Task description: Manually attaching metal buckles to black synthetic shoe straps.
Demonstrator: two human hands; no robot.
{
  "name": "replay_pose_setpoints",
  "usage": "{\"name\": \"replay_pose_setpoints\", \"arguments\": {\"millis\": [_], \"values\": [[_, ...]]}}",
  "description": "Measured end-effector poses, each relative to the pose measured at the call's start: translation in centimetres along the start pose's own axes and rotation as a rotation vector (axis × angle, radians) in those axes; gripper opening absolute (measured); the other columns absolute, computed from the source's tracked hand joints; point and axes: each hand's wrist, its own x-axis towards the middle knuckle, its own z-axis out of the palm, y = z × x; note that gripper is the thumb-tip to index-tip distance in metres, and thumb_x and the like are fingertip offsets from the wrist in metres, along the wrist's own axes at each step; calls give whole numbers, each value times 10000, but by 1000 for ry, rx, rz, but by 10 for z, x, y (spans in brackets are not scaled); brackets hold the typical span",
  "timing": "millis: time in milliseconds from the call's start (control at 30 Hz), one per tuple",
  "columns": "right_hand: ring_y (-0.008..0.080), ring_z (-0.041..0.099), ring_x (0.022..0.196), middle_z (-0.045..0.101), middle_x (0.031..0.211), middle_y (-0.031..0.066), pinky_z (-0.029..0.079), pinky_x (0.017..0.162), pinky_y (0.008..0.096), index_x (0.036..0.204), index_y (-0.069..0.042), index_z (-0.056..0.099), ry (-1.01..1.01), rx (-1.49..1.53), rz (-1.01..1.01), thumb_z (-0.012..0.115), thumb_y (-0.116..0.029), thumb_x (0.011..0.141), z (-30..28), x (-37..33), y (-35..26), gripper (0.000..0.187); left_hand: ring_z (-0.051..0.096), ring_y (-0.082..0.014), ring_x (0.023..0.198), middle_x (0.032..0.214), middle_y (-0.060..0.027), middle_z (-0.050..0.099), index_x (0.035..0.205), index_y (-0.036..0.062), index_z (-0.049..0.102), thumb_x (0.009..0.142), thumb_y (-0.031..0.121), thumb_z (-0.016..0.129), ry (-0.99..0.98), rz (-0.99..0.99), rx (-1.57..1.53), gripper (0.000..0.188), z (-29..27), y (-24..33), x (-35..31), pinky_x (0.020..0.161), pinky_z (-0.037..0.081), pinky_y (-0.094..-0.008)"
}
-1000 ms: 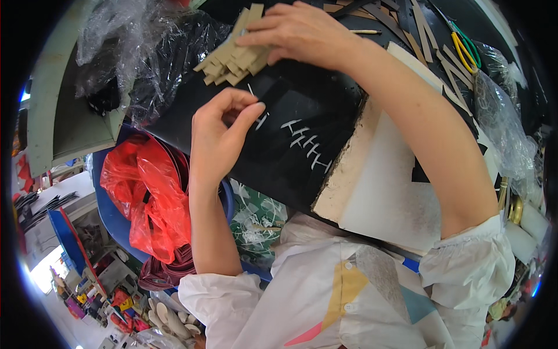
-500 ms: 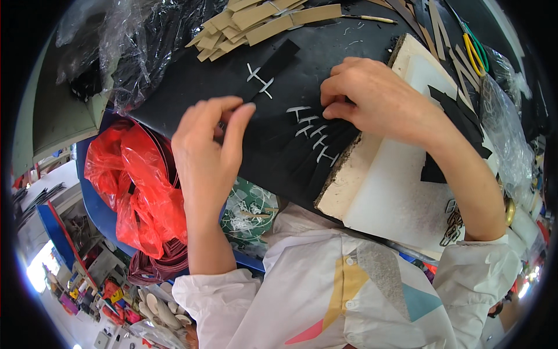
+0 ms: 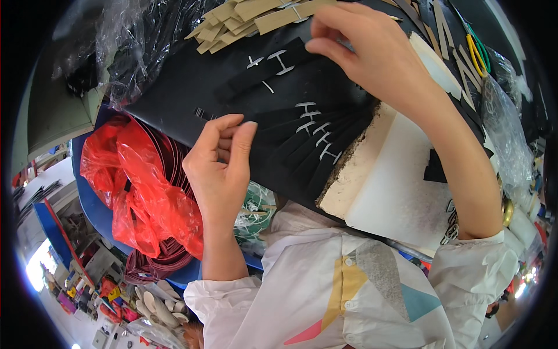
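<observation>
Left hand (image 3: 218,152) and right hand (image 3: 372,49): whether either grasps anything cannot be told. Left of the right grip, a long, flat black strip (image 3: 296,52), best kept straight.

The left forearm (image 3: 225,247) rises almost straight from below, bare, to a wrist (image 3: 221,203) held roughly in line with it. The left hand (image 3: 218,154) is half curled, its thumb (image 3: 243,148) upright, the thumb tip just beside the forefinger (image 3: 225,122) with a small gap between; the other fingers fold in behind.

The right forearm (image 3: 456,157), also bare, slants up and inward from the lower right, reaching farther from the body. The right hand (image 3: 372,49) shows its back, fingers bent and pointing left, thumb beneath them. Whether its fingertips meet is unclear. The two hands are well apart.
</observation>
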Motion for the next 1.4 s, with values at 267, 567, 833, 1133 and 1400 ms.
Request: {"name": "replay_pose_setpoints", "arguments": {"millis": [267,567,833,1133,1400], "values": [[329,623,761,632,747,163,488,689,403,778,-1,630,-431,101,100,631,-95,791,-8,-26,-12,96,516,-32,545,686,-47,645,936,-22,670,794,50,701,-46,33,-96,162,11,2,18,500,391,-163],[302,590,746,604,756,134,466,670,373,816,1,616,-283,119,149,632,-94,800,-19,-31,-10,98,458,-12,512,682,-14,619,892,-6,659,771,34,731,340,165,-61,146,17,-3,25,472,352,-155],[245,565,683,586,747,100,448,619,314,871,-3,611,-318,134,183,637,-77,816,-14,-37,-12,96,594,-165,691,821,-95,664,925,9,666,741,-24,680,-9,608,397,187,4,0,6,653,469,-267],[301,599,678,610,733,140,466,625,369,843,-14,618,-176,96,321,613,-94,815,-27,-33,-14,85,599,-133,622,755,-82,637,875,-24,672,757,-13,693,162,201,-168,119,18,-11,28,603,466,-219],[288,595,672,614,732,126,467,622,365,827,-15,624,-192,105,214,616,-101,814,-19,-46,-13,87,525,-103,511,683,-65,611,912,4,638,737,122,767,18,117,278,246,0,12,-11,469,391,-218]]}}
